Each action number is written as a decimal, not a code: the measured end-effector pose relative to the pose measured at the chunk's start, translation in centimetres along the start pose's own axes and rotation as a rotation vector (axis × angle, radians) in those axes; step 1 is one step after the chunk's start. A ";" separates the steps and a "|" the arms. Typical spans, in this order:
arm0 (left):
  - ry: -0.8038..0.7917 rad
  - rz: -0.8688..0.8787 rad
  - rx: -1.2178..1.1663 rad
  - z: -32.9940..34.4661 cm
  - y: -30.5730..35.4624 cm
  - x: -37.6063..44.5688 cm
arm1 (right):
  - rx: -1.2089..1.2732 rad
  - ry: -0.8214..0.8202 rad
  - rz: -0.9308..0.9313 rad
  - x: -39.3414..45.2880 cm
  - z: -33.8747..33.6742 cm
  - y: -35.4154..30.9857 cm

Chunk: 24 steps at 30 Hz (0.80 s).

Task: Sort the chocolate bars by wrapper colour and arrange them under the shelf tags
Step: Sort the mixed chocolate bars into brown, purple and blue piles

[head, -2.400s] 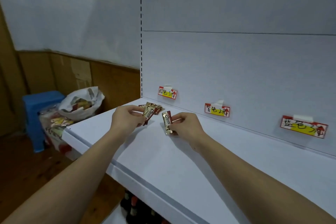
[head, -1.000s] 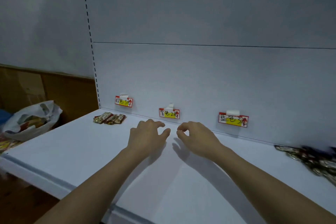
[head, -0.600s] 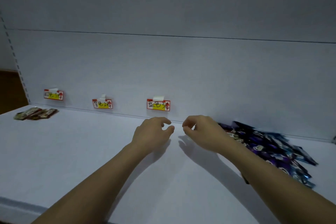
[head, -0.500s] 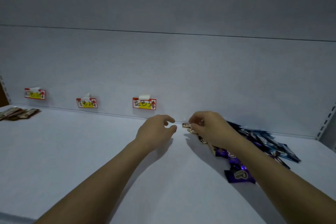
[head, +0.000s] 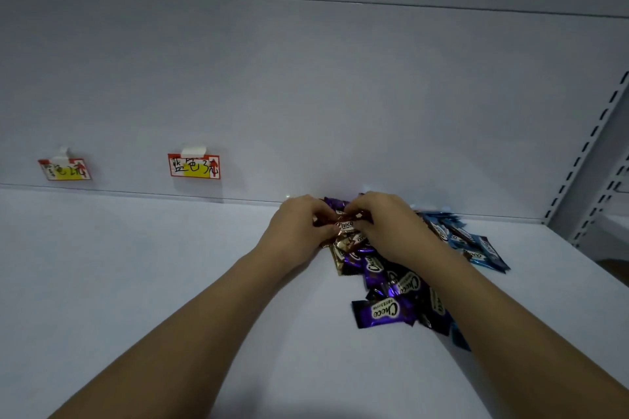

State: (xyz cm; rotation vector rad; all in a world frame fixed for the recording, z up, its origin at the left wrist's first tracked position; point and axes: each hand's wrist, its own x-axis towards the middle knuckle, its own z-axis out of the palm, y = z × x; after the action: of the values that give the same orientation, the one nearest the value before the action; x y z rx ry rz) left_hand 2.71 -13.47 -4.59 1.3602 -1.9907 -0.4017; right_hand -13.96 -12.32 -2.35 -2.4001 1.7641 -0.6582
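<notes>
While both hands meet over the pile of chocolate bars (head: 391,282), the left hand (head: 299,228) and right hand (head: 388,228) pinch one brown bar (head: 344,225) between their fingers; blue bars (head: 469,241) lie at three o'clock on the shelf (head: 136,282).

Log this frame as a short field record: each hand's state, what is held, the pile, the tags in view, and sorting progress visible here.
left hand: left hand pinches the brown bar from the left
right hand: right hand pinches the same bar from the right
held item: brown-and-gold Choco wrapper, over the near-left part of the pile
pile: unsorted pile on the shelf; purple bars nearest, blue bars at right
tags in view: two, blue tag and another tag farther left
progress: no bars lie under either visible tag
</notes>
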 end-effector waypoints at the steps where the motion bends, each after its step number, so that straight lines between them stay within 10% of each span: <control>1: 0.013 -0.008 -0.006 0.1 0.0 0.0 | 0.014 0.022 0.004 0.0 0.0 0.0; 10: 0.120 -0.216 -0.314 -2.0 -0.3 -0.3 | 0.179 0.090 0.008 -1.2 -2.2 0.8; 16: 0.131 -0.354 -0.590 -4.3 -1.8 -0.6 | 0.055 -0.140 -0.063 -1.9 -2.3 0.1; 24: -0.008 -0.353 -0.387 -3.5 -1.2 -0.6 | 0.003 -0.013 -0.094 -1.3 -1.7 0.2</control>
State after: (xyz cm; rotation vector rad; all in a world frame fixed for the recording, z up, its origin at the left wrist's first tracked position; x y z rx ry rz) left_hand 6.11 -13.05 -3.00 1.4482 -1.5681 -0.9036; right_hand -15.07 -10.88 -1.26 -2.4927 1.6524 -0.6530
